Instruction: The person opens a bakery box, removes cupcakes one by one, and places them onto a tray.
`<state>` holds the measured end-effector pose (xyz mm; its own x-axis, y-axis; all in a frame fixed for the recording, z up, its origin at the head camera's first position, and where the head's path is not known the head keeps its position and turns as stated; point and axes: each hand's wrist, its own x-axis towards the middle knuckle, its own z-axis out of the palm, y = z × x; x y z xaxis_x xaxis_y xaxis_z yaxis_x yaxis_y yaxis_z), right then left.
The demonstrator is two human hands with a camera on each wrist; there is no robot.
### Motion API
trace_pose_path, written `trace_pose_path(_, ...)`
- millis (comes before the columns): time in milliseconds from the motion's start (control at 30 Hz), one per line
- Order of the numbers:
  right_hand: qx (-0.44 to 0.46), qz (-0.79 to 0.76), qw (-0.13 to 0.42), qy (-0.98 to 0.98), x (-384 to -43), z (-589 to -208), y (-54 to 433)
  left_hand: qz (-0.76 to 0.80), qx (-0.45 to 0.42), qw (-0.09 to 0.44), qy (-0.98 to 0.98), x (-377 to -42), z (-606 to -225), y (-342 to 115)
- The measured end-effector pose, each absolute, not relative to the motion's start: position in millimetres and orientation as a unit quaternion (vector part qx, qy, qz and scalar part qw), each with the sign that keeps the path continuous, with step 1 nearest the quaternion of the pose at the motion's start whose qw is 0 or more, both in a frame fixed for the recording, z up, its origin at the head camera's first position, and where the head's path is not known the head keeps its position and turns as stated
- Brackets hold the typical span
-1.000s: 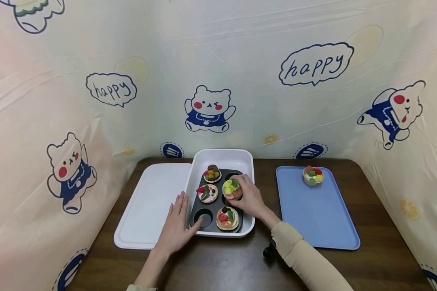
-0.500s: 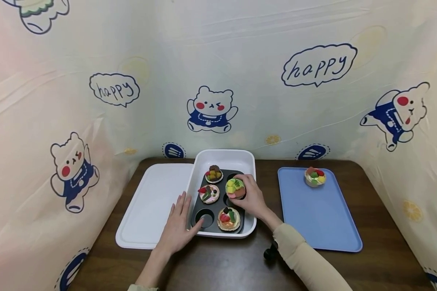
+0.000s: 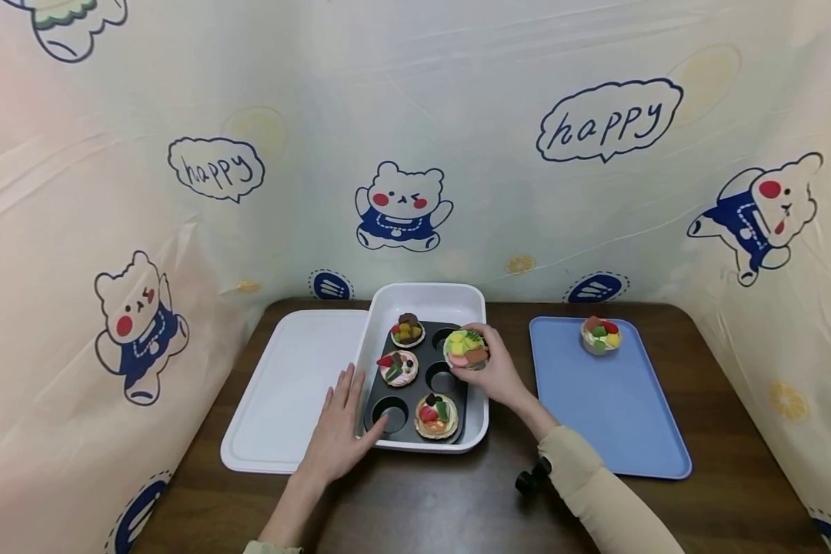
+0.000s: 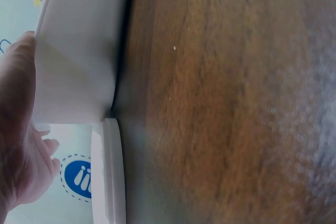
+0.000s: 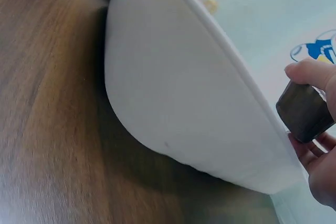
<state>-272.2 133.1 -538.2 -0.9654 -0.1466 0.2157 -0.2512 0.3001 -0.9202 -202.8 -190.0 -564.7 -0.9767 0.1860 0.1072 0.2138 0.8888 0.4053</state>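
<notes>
My right hand (image 3: 500,375) pinches a fruit tart (image 3: 465,348) with yellow, green, pink and brown topping, just above the right side of a dark muffin tin (image 3: 421,383). Seen from the right wrist, the underside of that tart (image 5: 304,111) is dark. The tin lies inside a white deep bin (image 3: 450,300). Three more tarts sit in its cups: a brown-topped tart (image 3: 407,331), a pink tart (image 3: 398,368) and an orange tart (image 3: 435,416). My left hand (image 3: 339,431) rests with straight fingers at the bin's left rim, its thumb reaching over the front-left cup.
A white flat tray (image 3: 277,408) lies to the left, partly under or against the bin. On the right is a blue tray (image 3: 616,415) with one fruit tart (image 3: 601,336) at its back edge. A patterned curtain (image 3: 305,208) hangs behind the wooden table (image 3: 429,508).
The right hand has lifted the tart out of its middle-right cup and carried it to the right and slightly back, uncovering the cup. The left hand has stayed in place.
</notes>
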Motion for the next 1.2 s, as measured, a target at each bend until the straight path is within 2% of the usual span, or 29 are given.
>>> trace_pose_path(367, 0.091, 0.574, 0.08, -0.81, -272, -532, 165, -0.212, -0.101, 0.034, -0.972, -204, -564, -190)
trace_pose_path(867, 0.042, 0.576, 0.073, -0.813, -274, -540, 202, -0.213, -0.105, 0.038, -0.971, -204, -565, -190)
trace_pose_path(1200, -0.006, 0.554, 0.09, -0.828, -278, -553, 227, -0.213, -0.102, 0.032, -0.971, -203, -565, -189)
